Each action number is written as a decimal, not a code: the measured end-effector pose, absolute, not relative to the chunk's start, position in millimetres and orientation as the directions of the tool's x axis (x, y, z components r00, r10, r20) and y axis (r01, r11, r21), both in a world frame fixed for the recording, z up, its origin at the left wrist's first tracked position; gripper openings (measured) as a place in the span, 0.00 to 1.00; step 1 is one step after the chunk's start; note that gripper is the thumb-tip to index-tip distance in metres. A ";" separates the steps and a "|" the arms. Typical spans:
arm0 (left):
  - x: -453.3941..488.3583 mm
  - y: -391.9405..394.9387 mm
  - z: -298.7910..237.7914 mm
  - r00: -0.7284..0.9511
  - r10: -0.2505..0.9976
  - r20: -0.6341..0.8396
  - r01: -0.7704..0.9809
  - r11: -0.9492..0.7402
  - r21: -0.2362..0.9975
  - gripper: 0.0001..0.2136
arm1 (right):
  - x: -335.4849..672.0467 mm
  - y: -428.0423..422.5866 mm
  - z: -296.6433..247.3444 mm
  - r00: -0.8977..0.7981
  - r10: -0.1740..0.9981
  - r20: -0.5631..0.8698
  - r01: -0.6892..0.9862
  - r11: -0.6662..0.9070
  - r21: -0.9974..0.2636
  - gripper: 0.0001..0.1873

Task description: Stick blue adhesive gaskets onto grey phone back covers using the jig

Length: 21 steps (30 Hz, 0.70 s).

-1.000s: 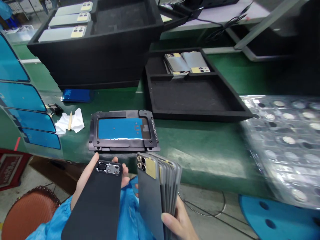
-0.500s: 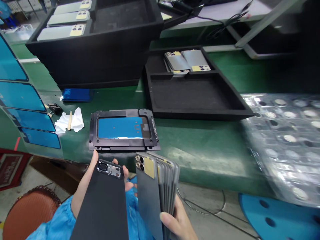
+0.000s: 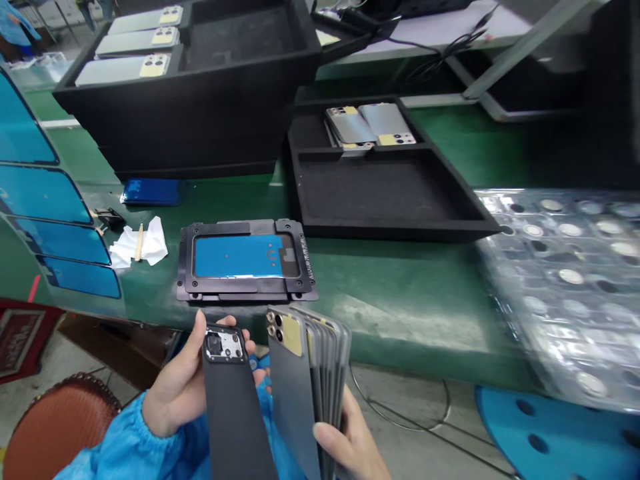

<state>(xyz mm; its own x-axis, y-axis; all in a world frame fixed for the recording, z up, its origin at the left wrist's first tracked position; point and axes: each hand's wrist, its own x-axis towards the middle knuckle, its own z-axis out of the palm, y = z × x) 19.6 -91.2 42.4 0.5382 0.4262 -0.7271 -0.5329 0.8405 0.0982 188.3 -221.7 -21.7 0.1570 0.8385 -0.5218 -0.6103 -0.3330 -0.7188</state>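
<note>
Dark phone-shaped piece (image 3: 233, 413) and the bundle of grey phone-shaped pieces (image 3: 294, 393) are held up side by side, just in front of the near edge of the green tabletop (image 3: 400, 293), the lower end of each running out of view. The dark piece is long, slim and matt, its face plain except at the top, where a rounded, nearly square opening with a raised black rim shows silvery metal, small screws and a dark round part. The left hand (image 3: 181, 383) is curled around it, thumb along the left edge and fingertips showing past the right edge near the top.

The grey pieces stand tilted, face against face, their upper right edges fanned slightly apart. The front one is smooth and satin grey with rounded corners; at its top sit round camera rings and dark lens holes beside a pale yellow patch. More yellow shows between the pieces behind. The right hand (image 3: 353, 437) is closed around the bundle, its thumb pressed over the front piece's right edge and fingertips at the left edge.

Just beyond both, a black frame (image 3: 185, 283) lies flat, holding a bright blue sheet (image 3: 233, 257).
</note>
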 end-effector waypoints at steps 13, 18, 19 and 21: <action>33.6 -112.1 18.3 0.329 0.885 -0.330 -0.210 0.409 0.888 0.33 | 161.4 -222.2 -42.0 0.182 0.971 -0.156 -0.217 -0.115 -0.969 0.37; 32.8 -121.2 14.1 0.318 0.909 -0.269 -0.209 0.344 0.915 0.41 | 154.9 -226.8 -50.3 0.172 0.979 -0.112 -0.132 -0.090 -0.987 0.38; 32.4 -123.3 13.7 0.310 0.911 -0.270 -0.217 0.344 0.913 0.43 | 157.1 -227.2 -53.0 0.140 0.984 -0.110 -0.142 -0.090 -0.986 0.38; 32.0 -127.3 12.3 0.321 0.907 -0.271 -0.226 0.352 0.908 0.46 | 161.8 -227.4 -61.0 0.069 0.992 -0.110 -0.179 -0.096 -0.979 0.40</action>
<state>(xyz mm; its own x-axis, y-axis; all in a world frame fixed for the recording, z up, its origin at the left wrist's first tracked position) 32.0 -127.3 12.3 0.3211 0.9073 -0.2714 -0.2259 0.3517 0.9085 161.8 -227.4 -61.0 0.0692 0.9916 -0.1097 -0.1787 -0.0958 -0.9792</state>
